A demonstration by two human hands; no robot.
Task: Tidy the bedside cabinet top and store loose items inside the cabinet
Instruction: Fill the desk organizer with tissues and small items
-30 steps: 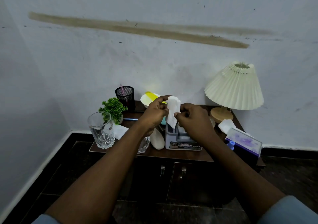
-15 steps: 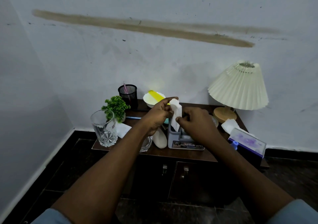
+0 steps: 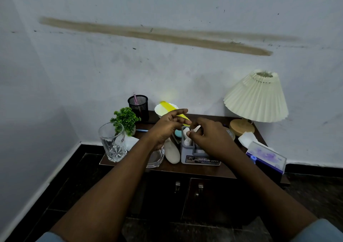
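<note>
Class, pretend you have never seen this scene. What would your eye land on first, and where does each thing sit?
Two hands meet over the middle of the cabinet: the right hand pinches white paper standing in a grey organiser, and the left hand hovers open beside it. A cream pleated lamp stands at the back right. A long brown streak crosses the wall above.
</note>
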